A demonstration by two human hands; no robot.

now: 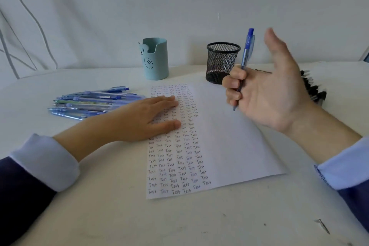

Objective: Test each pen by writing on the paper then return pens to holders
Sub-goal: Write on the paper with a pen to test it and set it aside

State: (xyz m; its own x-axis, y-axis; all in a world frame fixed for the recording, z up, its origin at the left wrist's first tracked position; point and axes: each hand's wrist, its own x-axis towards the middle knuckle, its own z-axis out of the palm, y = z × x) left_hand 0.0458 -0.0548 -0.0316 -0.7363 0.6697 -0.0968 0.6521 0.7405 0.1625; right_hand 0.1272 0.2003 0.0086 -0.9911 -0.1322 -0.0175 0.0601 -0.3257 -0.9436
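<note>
Because the right hand [265,94] holds the blue pen [247,52] only in its curled fingers, with the thumb lifted wide and the palm turned up toward the head camera, the grip looks loose. The pen could slide down through the fingers and drop onto the paper [235,136] below the hand, leaving a stray mark or rolling off. To write, the pen probably has to be shifted into a thumb-and-finger pinch, and a fumble there is the likeliest slip.

The pen's long axis stands nearly upright, leaning slightly. Its clicker end points up above the fingers and its tip points down past the little finger toward the sheet.

The left hand [147,118] lies flat with straight fingers on the written columns; lifting it early could let the sheet skid.

The black mesh holder [222,63] stands just beyond the right hand's fingers, and the teal bear holder [154,59] beyond the left hand. Both look suited to the pen, so a mix-up is possible. Loose blue pens [93,102] lie outboard of the left hand.
</note>
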